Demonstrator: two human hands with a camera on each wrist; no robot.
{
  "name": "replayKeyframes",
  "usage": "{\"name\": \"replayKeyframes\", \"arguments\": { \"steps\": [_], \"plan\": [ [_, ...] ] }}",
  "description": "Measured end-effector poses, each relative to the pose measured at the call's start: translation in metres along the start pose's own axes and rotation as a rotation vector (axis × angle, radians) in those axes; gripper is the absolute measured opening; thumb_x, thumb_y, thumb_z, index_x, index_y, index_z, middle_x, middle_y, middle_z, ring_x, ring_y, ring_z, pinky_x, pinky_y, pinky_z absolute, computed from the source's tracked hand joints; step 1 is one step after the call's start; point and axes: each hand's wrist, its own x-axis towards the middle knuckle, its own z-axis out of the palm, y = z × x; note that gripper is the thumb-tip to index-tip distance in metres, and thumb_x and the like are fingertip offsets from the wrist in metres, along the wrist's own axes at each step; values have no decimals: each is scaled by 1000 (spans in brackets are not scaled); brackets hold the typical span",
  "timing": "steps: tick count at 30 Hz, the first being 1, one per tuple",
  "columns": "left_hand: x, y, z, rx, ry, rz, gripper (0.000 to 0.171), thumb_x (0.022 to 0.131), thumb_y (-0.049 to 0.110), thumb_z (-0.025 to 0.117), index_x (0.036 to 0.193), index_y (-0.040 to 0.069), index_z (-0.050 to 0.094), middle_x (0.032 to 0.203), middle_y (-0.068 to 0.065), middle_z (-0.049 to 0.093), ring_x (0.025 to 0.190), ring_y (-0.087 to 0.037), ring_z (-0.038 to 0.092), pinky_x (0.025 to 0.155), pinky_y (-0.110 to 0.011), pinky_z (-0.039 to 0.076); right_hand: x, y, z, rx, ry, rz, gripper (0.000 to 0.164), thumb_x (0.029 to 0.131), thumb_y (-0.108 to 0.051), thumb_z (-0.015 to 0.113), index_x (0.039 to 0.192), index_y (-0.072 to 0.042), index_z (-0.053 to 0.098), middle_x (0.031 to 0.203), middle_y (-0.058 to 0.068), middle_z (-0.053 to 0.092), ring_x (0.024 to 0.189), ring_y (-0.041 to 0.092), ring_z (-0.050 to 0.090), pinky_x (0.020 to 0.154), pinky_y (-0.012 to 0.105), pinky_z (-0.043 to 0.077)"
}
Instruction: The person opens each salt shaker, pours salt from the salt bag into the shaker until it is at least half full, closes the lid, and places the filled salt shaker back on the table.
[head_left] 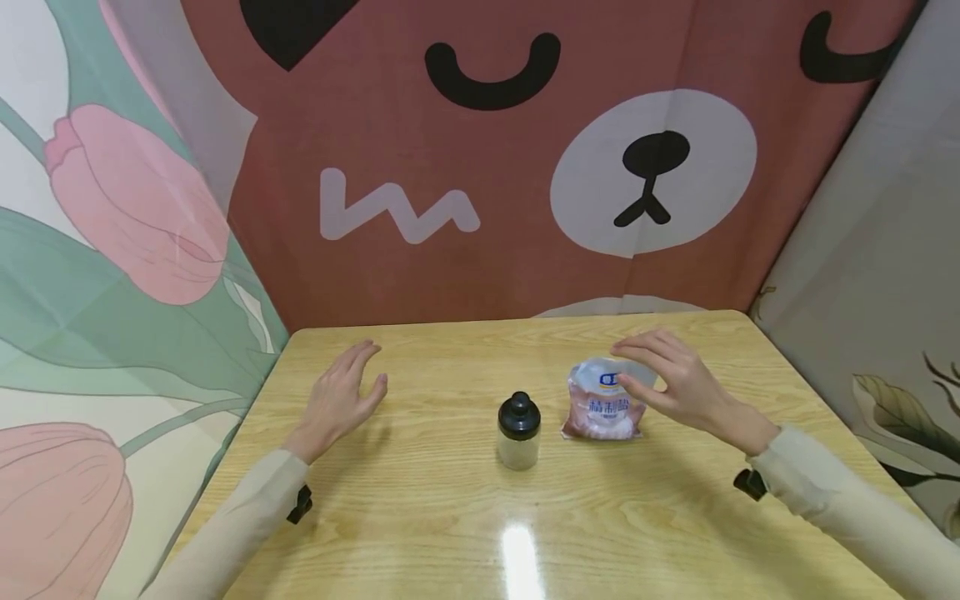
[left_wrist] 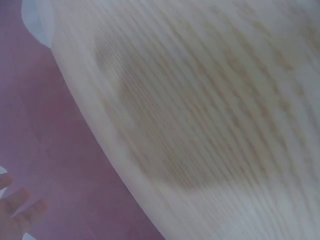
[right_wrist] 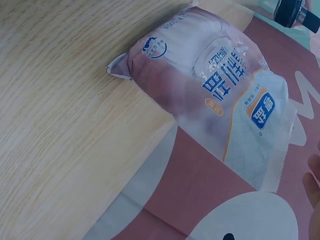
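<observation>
Hovering right of centre: right hand (head_left: 681,382), spread, by bag (head_left: 600,410); left hand (head_left: 337,402) likewise, centre-left. Best pinch bag's top edge.

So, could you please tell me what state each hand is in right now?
Left hand: open, holding nothing, above the table.
Right hand: open, fingers loosely bent near the top of the bag, not gripping it.
</observation>
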Motion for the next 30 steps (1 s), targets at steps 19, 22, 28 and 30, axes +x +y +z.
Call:
{"name": "replayKeyframes", "arguments": {
  "steps": [19,22,28,30],
  "plan": [
    [1,7,9,-44,-65,-40,50,97,37,54,138,8,54,140,-15,54,122,-38,55,84,-58,54,1,-8,10,19,-107,24,46,101,-41,56,108,2,71,111,10,68,99,27,62,100,20,41],
    [0,8,10,-50,-73,-41,50,97,36,55,138,7,53,139,-15,54,121,-39,56,85,-58,54,-1,-9,10,24,-117,43,47,101,-42,55,108,2,71,112,10,68,100,27,63,102,20,40],
    [-1,9,11,-53,-75,-29,51,97,36,55,139,7,53,139,-14,55,113,-38,61,74,-54,57,0,-11,13,29,-127,37,45,100,-40,57,110,2,70,112,10,68,101,27,64,103,21,41],
    [0,10,10,-55,-73,-24,51,97,37,55,139,8,53,139,-14,56,112,-39,62,73,-53,57,2,-11,15,27,-121,19,44,100,-39,58,110,2,70,112,11,68,100,28,64,101,24,43]
  ]
}}
